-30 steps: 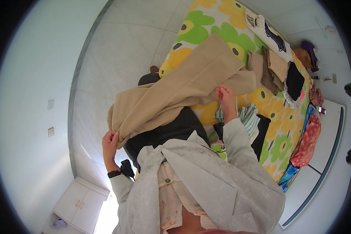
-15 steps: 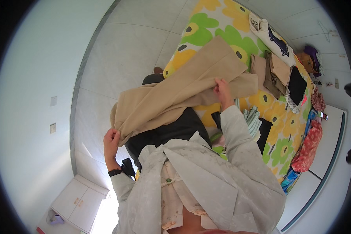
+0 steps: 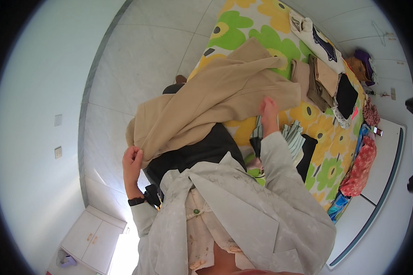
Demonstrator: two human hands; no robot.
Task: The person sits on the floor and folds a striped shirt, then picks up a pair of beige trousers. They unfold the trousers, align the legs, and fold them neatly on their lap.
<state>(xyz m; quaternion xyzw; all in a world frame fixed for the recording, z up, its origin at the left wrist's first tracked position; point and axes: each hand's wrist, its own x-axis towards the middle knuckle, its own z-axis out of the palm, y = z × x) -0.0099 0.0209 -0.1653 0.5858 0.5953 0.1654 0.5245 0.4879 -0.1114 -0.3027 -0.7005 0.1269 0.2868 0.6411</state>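
beige garment (image 3: pixel 211 96) stretches on a slant from the left hand (image 3: pixel 133 161), over the dark cloth on the lap (image 3: pixel 202 146), and up onto the flowered bedspread (image 3: pixel 328 172). we see the left hand pinching its lower left end between thumb and fingers, so nearly all of the fabric runs away from that grip, upward and to the right. the right hand (image 3: pixel 269 114) is at the lower edge of the garment's right-hand part, with fabric above it and to both sides; its fingers are blurred, and we cannot tell whether they pinch the cloth or only rest by it. between the two hands we see long, loose folds, and the far end splits into an upper part and a right-hand part. that right-hand part reaches just beside a pinkish folded piece (image 3: pixel 300 75), next to a brown folded garment (image 3: pixel 317 87) and a black folded piece (image 3: pixel 347 95). nearer the right forearm, we see a striped cloth (image 3: pixel 293 136) on the bedspread.
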